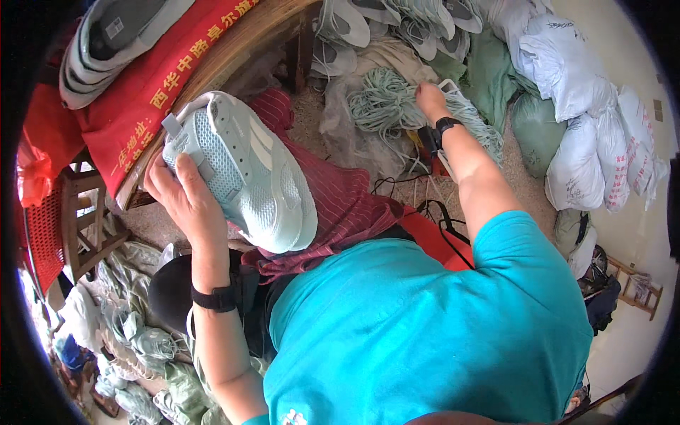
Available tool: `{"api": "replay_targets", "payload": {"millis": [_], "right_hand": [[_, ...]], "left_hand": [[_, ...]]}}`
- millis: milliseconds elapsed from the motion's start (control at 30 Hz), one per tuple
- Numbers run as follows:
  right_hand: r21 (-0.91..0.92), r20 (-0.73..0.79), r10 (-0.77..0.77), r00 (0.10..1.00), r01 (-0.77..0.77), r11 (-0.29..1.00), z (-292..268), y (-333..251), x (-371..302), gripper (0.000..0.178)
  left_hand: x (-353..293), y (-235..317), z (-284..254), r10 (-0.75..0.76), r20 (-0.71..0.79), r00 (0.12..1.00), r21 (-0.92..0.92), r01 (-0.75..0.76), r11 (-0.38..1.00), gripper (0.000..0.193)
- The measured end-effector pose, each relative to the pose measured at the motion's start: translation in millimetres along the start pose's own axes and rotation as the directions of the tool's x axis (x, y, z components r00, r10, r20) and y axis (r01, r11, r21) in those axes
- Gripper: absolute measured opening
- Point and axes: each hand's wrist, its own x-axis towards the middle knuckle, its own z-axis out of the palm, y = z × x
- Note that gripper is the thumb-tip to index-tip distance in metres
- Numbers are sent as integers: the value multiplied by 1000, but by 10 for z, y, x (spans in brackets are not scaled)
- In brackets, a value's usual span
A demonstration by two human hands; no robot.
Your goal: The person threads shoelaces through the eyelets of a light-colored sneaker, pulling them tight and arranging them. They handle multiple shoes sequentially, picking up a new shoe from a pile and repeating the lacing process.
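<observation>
A pale mint sneaker (265,173) with mesh panels is held up in my left hand (188,195), thumb against its heel and tongue side. Its row of eyelets faces up with no lace through the holes I can see. Reaching out to the far right of it, my right hand (432,104) is closed at the edge of a heap of pale green shoelaces (386,103). The fingertips are partly hidden, but they appear to grip laces. More laces (478,127) lie in a bundle just right of that hand.
Several sneakers (343,25) stand beyond the laces. White sacks (567,64) and a green sack (536,131) pile up at the right. A wooden table (234,46) with a red banner holds a grey shoe (117,39). Maroon striped cloth (326,191) covers my lap.
</observation>
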Motion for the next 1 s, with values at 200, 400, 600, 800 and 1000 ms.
{"api": "replay_targets", "payload": {"millis": [200, 400, 600, 800, 1000], "right_hand": [[-35, -12, -233, 972, 233, 972, 35, -104, -203, 21], [133, -23, -83, 996, 85, 988, 10, -264, -202, 25], [519, 621, -99, 778, -314, 795, -998, -1248, -416, 25], [765, -51, -779, 625, 525, 372, -2780, -2492, -1766, 17], [692, -312, -656, 687, 637, 339, -3146, -2554, -1772, 10]], "left_hand": [[-12, -18, 12, 5, -42, 999, -12, -6, 1000, 43], [-36, -25, -49, 4, 27, 1000, -21, -3, 1000, 47], [-19, 456, -318, 531, -45, 846, 208, -512, 834, 63], [-287, 992, -336, 423, 317, 849, -503, -228, 834, 77], [-526, 743, -631, 167, 712, 682, -595, 459, 660, 22]]}}
